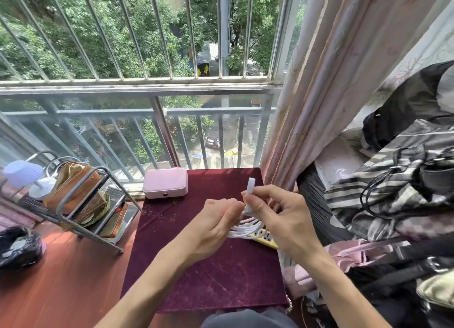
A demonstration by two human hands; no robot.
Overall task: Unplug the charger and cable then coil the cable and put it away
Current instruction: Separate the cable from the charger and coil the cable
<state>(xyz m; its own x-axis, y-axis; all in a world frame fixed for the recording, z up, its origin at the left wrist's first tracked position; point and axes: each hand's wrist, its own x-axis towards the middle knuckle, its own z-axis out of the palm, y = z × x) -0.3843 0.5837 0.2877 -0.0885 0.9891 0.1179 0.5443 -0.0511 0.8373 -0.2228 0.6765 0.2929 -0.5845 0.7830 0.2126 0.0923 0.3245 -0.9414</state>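
White cable [245,225], looped, above yellow strip [266,238]

Both hands meet over the maroon cloth [196,266]. The left hand [216,222] grips the white cable [245,228] loops; the right hand [277,214] pinches a white end [251,185], possibly the plug. A yellow strip [266,239] lies beneath, a pink case [165,182] nearby.

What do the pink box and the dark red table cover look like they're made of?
The pink box: probably faux leather or smooth matte plastic, going by its even, low-sheen surface and rounded edges; a small clasp sits on the front. The dark red table cover: seemingly velvet or a similar napped fabric, with pale rub marks and a soft, patchy sheen.
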